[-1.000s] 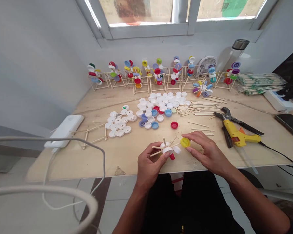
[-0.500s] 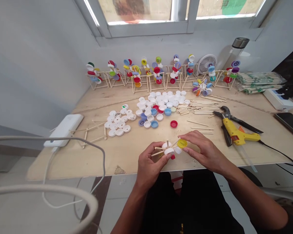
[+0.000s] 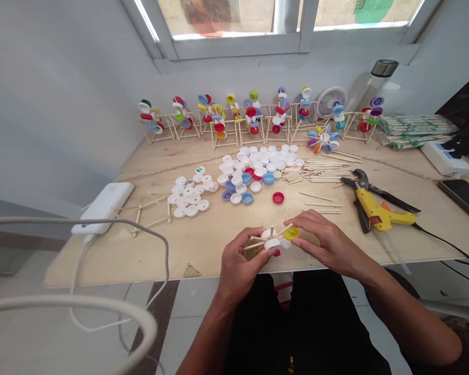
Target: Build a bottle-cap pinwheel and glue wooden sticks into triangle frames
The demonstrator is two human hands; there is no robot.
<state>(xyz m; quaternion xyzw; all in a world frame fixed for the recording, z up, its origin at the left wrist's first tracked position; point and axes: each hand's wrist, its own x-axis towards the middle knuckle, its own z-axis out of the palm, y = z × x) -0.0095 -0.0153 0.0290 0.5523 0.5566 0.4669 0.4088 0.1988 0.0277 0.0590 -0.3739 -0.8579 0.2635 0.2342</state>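
My left hand (image 3: pixel 240 263) pinches a small wheel (image 3: pixel 271 239) made of white bottle caps with thin wooden sticks radiating from it, held just above the near edge of the plywood table (image 3: pixel 203 245). A red cap shows under the wheel. My right hand (image 3: pixel 328 245) grips a yellow cap (image 3: pixel 291 233) between thumb and fingers and presses it against the end of one stick on the wheel's right side.
Loose white, blue and red caps (image 3: pixel 254 169) and cut sticks (image 3: pixel 320 172) lie mid-table. A yellow glue gun (image 3: pixel 379 216) and black cutters (image 3: pixel 365 185) sit right. Finished cap-and-stick models (image 3: pixel 250 117) line the back wall beside a small fan (image 3: pixel 330 101). A white power bank (image 3: pixel 103 205) lies left.
My right hand brought the yellow cap left and slightly down until it met the stick on the wheel. My left hand kept its grip and shifted slightly right.
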